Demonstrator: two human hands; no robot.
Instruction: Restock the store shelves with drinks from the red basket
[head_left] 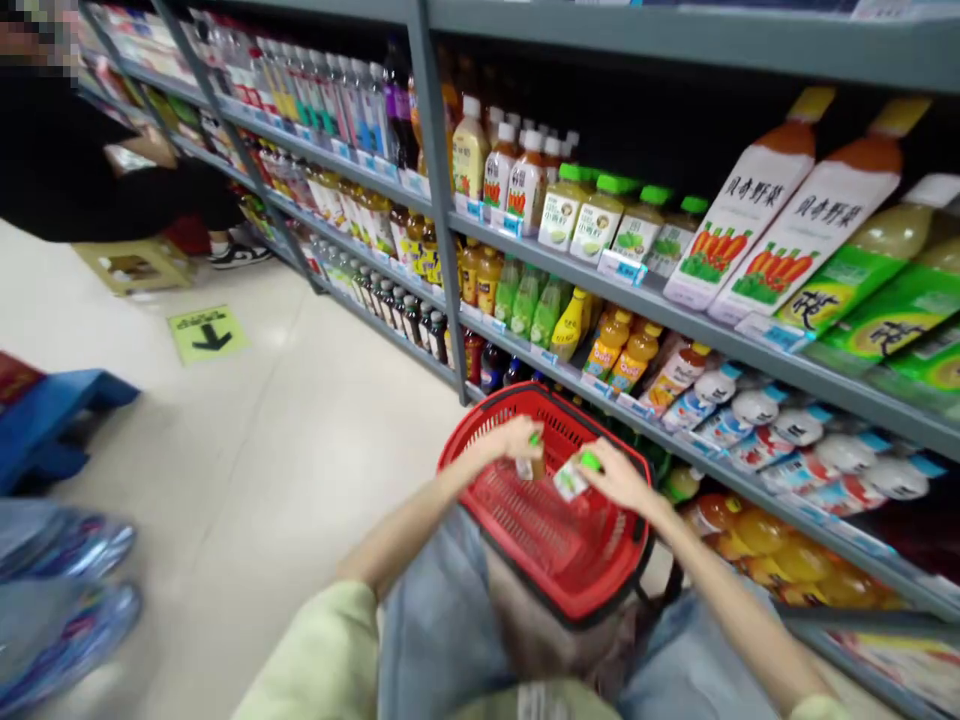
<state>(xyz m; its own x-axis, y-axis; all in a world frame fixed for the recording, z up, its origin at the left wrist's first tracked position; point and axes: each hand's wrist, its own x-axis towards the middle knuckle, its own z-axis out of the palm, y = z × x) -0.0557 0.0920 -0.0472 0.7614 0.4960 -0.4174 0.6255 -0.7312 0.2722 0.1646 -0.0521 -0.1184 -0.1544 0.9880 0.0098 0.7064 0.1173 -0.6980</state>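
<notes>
My left hand (pixel 519 438) is closed round the green cap of a small drink bottle (pixel 528 467), which hangs inside the red shopping basket (pixel 555 590). Close beside it, my right hand (pixel 616 474) grips a second bottle (pixel 571 480) by its green cap; this one is tilted and shows a white and green label. Both bottles are over the basket floor, and I cannot tell whether either touches it. The basket is between my knees. On the middle shelf, similar green-capped bottles (pixel 598 218) stand in a row.
Shelving (pixel 439 200) full of drinks runs along the right and into the distance. A person in dark clothes (pixel 52 150) sits on a yellowish stool (pixel 135 265) at the far left. A blue pallet (pixel 60 415) and wrapped packs (pixel 60 610) are on the floor at left.
</notes>
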